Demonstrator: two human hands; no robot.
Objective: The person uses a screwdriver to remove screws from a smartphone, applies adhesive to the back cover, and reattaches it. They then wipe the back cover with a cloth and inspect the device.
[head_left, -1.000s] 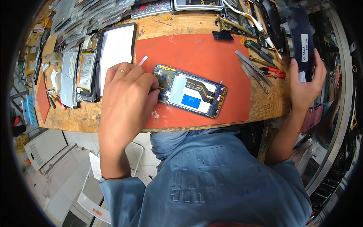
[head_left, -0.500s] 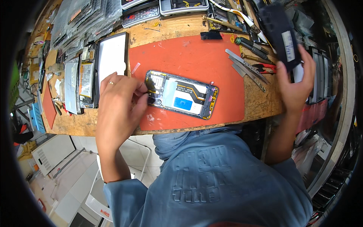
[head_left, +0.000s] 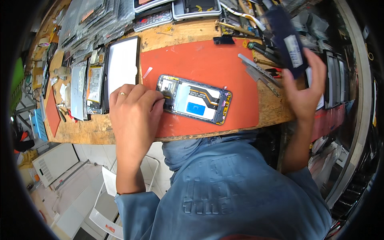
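An opened phone [head_left: 202, 100] lies on an orange mat [head_left: 188, 60], showing a white battery, flat cables and a blue patch. My left hand [head_left: 135, 114] is closed at the phone's left end, thumb and forefinger together; what is between the fingertips is hidden. My right hand [head_left: 304, 88] grips a dark, flat panel [head_left: 282, 34] with a white label, held tilted above the tools at the bench's right. Thin metal tools [head_left: 260, 74] lie just left of that hand, and a pale strip [head_left: 147, 72] lies above the phone.
A white board in a black frame [head_left: 122, 66] and phone parts [head_left: 80, 92] sit at the left. Bagged sheets [head_left: 96, 18] and trays [head_left: 196, 8] crowd the back; more tools [head_left: 234, 28] lie back right. The wooden bench [head_left: 88, 132] has a curved-looking front edge.
My right hand has carried the dark panel leftward and tilted it. My left hand has shifted slightly but stays at the phone's left end.
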